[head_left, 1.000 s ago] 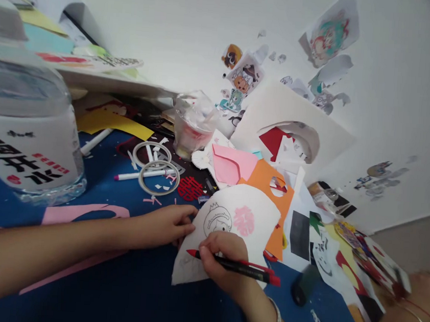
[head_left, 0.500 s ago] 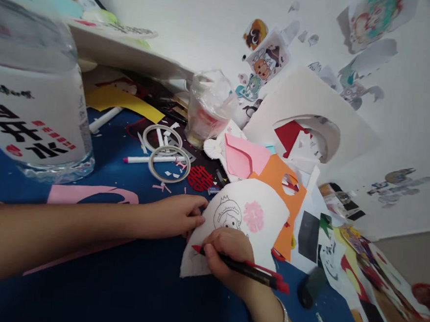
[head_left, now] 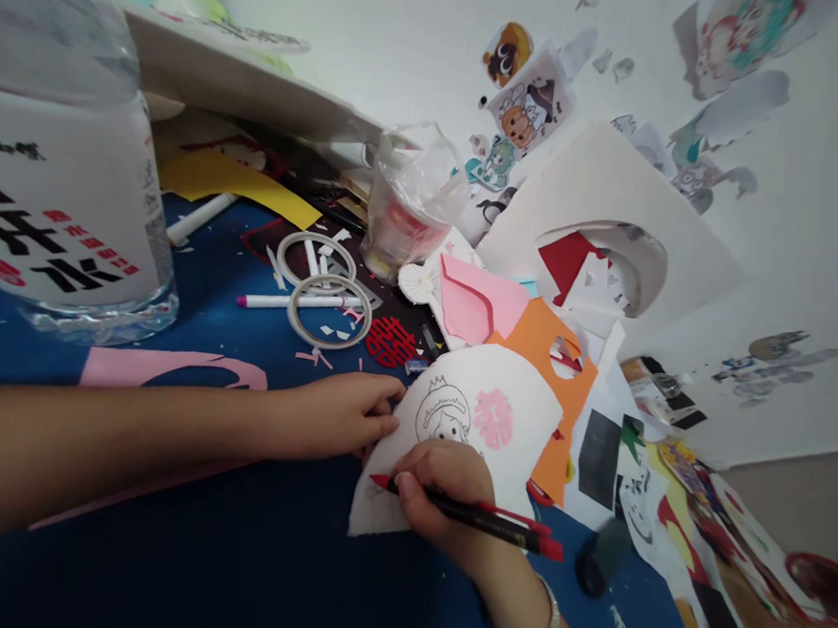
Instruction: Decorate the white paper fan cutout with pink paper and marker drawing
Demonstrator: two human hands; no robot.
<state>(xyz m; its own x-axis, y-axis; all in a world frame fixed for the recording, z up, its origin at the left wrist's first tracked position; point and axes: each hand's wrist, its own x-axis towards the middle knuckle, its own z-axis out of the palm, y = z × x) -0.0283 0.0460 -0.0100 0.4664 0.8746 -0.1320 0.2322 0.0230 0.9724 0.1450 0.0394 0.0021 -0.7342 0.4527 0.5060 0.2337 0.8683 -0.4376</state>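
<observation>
Blue tabletop (head_left: pixel 279 558) | pen (head_left: pixel 480 517): points left, long axis sloping down rightward | right grip (head_left: pixel 451 474): clasping it | left grip (head_left: pixel 355 410): unclear

You hold a black pen (head_left: pixel 477 515) with a red tip, clip and end, slanted, its tip toward the lower left of your white paper (head_left: pixel 471 389); whether it touches is hard to tell. The paper lies on the blue tabletop (head_left: pixel 287 554), round-topped, bearing a crowned figure (head_left: pixel 445 413) in black outline beside a pink motif (head_left: pixel 496 418).
</observation>
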